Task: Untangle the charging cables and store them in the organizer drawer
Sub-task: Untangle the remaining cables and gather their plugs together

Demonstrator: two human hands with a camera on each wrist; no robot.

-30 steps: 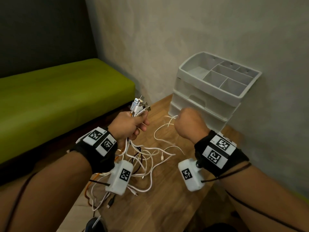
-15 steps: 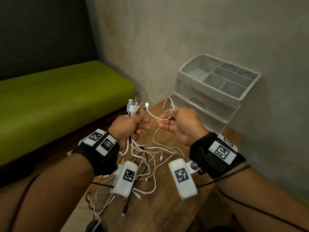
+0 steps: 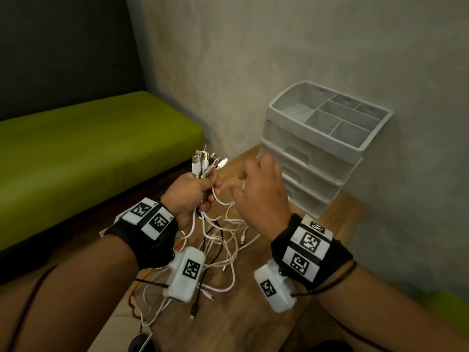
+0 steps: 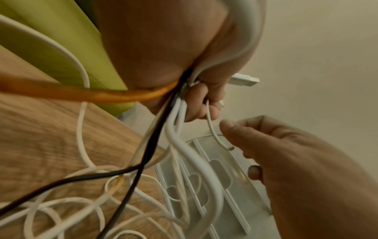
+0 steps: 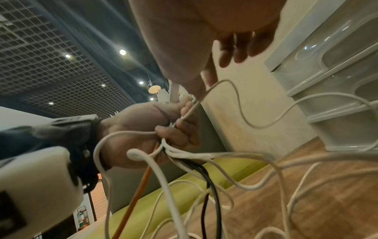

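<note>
My left hand (image 3: 200, 196) grips a bundle of charging cables just below their plugs (image 3: 204, 162), which stick up out of the fist. White, black and orange leads hang from it in a tangle (image 3: 220, 240) onto the wooden table (image 3: 266, 313). One thin white cable (image 4: 212, 129) loops out of the fist toward my right hand (image 3: 250, 184). That hand hovers close beside it, fingers spread and relaxed, holding nothing. The white organizer (image 3: 317, 148) stands at the back right with its drawers pushed in and its top tray bare.
A green bench cushion (image 3: 88, 148) runs along the table's left side. A grey wall stands right behind the organizer. A dark round object (image 3: 139, 344) lies at the near table edge. An orange cable (image 3: 137, 283) trails off the left edge.
My right hand, pinching the thin white loop palm-up half a second ago, has let it go and turned palm-down with spread fingers. My left hand holds the bundle slightly higher.
</note>
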